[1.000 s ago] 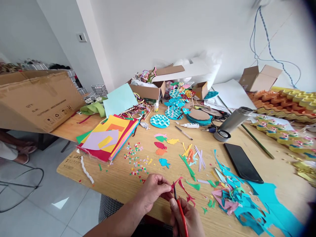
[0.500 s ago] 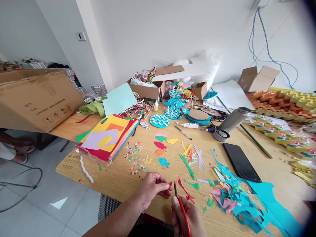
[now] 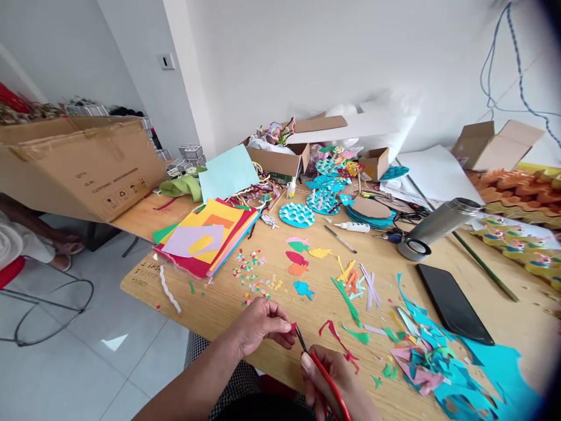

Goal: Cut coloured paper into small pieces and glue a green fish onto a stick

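Observation:
My left hand (image 3: 267, 324) pinches a small red paper piece (image 3: 294, 327) between thumb and fingertips. In my right hand (image 3: 326, 374) is a pair of red-handled scissors (image 3: 331, 383), its dark blades pointing up and left, the tips at the red piece. Beyond my hands lie cut paper fish: a blue one (image 3: 303, 289), an orange one (image 3: 298, 269), a red one (image 3: 297, 257) and a yellow one (image 3: 319, 252), plus green and pink ones. Tiny coloured paper bits (image 3: 249, 269) are scattered left of the fish. Red paper scraps (image 3: 339, 342) lie just right of the scissors.
Stacked coloured paper (image 3: 175, 248) lies at the left. Paper strips (image 3: 346, 304), blue offcuts (image 3: 460, 374), a black phone (image 3: 453, 301) and a steel flask (image 3: 442, 225) are at the right. Cardboard boxes (image 3: 276, 161) line the back. A seated person's leg (image 3: 39, 228) shows at far left.
The view has turned left, so the table items sit further right. The scissor blades have come up against the red paper piece, where before they were a little apart from it.

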A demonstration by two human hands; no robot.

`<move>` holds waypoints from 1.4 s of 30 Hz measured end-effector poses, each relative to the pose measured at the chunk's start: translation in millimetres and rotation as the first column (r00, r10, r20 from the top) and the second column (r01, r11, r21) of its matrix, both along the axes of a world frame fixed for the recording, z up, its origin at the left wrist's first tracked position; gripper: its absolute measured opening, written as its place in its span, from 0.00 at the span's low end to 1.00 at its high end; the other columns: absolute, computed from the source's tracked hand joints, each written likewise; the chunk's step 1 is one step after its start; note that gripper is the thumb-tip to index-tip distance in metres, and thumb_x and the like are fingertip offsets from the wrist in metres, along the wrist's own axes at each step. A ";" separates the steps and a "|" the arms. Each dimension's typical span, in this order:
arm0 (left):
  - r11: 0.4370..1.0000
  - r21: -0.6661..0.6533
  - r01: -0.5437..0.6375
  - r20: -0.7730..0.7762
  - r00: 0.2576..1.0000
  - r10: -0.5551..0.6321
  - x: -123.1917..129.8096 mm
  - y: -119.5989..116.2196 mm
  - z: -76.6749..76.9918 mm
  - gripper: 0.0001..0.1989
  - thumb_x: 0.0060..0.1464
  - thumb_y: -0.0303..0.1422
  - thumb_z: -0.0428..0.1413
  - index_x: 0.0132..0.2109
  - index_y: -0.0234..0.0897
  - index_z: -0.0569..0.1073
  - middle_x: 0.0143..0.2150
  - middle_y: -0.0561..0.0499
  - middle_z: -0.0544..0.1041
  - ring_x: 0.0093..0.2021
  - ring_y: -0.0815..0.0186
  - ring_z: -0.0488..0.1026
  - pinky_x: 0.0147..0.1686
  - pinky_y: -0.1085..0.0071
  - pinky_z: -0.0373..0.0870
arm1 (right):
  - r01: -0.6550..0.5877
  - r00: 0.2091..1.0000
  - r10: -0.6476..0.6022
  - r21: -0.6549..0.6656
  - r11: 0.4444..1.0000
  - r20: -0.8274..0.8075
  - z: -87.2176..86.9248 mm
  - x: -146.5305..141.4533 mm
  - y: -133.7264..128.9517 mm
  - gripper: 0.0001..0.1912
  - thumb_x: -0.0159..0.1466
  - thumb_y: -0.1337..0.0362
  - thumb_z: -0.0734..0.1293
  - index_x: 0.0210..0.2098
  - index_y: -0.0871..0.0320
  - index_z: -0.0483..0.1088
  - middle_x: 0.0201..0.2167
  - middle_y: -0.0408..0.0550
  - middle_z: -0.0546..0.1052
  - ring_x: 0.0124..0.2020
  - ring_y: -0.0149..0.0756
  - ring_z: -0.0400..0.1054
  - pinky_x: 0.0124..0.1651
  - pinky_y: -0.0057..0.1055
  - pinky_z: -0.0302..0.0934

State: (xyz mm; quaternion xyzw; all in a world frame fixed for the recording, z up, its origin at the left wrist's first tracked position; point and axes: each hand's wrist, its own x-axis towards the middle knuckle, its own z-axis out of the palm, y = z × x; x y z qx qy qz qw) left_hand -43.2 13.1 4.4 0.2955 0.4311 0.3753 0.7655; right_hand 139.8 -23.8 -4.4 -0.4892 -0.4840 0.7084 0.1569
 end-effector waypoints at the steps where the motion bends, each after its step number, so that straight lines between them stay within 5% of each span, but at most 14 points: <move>1: 1.000 -0.005 0.010 0.000 1.000 -0.010 -1.9 -0.3 0.2 0.12 0.33 0.32 0.65 0.24 0.29 0.72 0.23 0.45 0.77 0.24 0.64 0.75 0.27 0.69 0.71 | -0.007 1.000 0.007 -0.003 1.000 0.006 0.9 -1.2 0.3 0.28 0.53 0.38 0.64 0.26 0.57 0.58 0.15 0.42 0.73 0.10 0.23 0.61 0.14 0.19 0.43; 42: 0.994 -0.017 0.112 0.005 0.994 -0.112 -25.6 -2.5 -2.0 0.10 0.35 0.32 0.63 0.25 0.31 0.71 0.25 0.46 0.78 0.24 0.64 0.75 0.28 0.67 0.70 | -0.053 0.997 0.055 -0.043 0.998 0.050 -9.8 -17.9 6.2 0.24 0.52 0.43 0.68 0.25 0.57 0.58 0.10 0.38 0.70 0.06 0.21 0.55 0.08 0.16 0.40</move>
